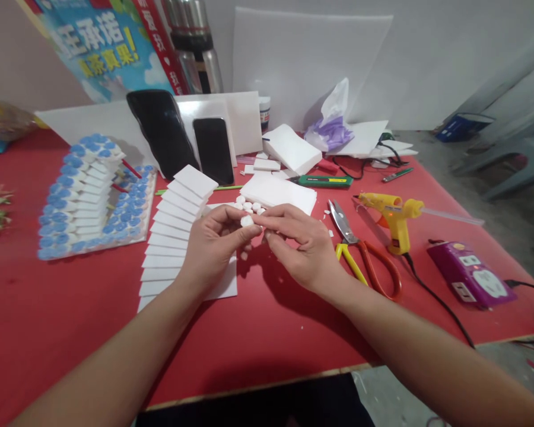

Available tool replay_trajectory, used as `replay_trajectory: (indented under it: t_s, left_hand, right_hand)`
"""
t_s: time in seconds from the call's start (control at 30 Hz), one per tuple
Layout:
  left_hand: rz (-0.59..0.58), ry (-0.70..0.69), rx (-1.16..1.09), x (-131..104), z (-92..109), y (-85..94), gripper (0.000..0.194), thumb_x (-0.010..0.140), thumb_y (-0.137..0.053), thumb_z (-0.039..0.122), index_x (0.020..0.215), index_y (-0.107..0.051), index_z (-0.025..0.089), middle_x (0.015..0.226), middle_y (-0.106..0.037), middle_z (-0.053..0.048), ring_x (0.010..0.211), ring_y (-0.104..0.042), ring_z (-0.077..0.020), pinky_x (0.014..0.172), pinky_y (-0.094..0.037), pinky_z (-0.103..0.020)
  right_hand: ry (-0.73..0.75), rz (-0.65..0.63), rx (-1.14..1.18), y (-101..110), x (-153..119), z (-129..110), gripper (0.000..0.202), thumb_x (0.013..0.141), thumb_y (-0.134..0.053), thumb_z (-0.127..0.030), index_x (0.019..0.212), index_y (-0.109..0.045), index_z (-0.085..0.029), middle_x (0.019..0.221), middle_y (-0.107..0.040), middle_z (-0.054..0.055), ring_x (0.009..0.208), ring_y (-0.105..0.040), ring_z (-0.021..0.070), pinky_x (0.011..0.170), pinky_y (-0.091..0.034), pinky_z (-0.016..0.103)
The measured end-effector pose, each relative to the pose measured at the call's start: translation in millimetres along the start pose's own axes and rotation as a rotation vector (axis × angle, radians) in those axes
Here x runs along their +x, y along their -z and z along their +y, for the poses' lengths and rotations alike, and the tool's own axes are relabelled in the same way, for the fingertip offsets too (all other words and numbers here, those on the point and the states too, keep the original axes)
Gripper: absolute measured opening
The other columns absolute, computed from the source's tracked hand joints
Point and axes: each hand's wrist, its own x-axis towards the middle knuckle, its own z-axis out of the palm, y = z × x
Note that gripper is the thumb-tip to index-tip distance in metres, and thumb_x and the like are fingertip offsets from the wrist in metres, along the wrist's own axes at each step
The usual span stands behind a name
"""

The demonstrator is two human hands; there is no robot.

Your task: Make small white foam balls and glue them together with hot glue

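Between thumb and fingers, my left hand (216, 240) pinches a small white piece (247, 220) near the middle of the red table. The fingers of my right hand (300, 240) are pressed together right beside it; what they hold, if anything, is too small to make out. Several small white rounded pieces (249, 205) lie just behind the fingertips. A curved row of white cards, like steps (167, 240), stands on a white board (226, 283) left of my left hand, which partly hides it. Behind my hands lies a stack of white sheets (279, 191).
A blue-and-white stepped model (95, 198) sits at the left, with two phones (162, 130) (213, 150) behind. On the right are red-and-yellow-handled shears (365, 261), a yellow glue gun (396, 216), a purple power box (469, 274) and cables. A green cutter (324, 181) lies behind my right hand.
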Motion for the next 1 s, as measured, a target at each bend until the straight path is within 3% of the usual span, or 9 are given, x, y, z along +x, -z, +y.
replay_trajectory:
  t_s: [0.67,1.0]
  left_hand:
    - [0.016,-0.018,0.038,1.7,-4.2,0.5,0.030,0.068,-0.098,0.029,0.079,-0.071,0.020,0.058,-0.066,0.004,0.045,-0.057,-0.0098,0.045,-0.044,-0.021]
    - [0.029,-0.007,0.050,1.7,-5.1,0.7,0.033,0.063,-0.099,0.023,0.079,-0.070,0.020,0.058,-0.066,0.005,0.043,-0.056,-0.0095,0.044,-0.043,-0.020]
  right_hand:
    - [0.177,0.044,-0.097,-3.5,-0.3,9.1,0.037,0.095,-0.054,-0.007,0.117,-0.081,-0.020,0.105,-0.076,0.009,0.094,-0.074,0.0181,0.080,-0.062,0.033]
    - [0.192,0.040,-0.117,-2.2,-0.6,8.8,0.038,0.095,-0.054,-0.006,0.116,-0.082,-0.021,0.101,-0.075,0.007,0.091,-0.074,0.0172,0.078,-0.062,0.032]
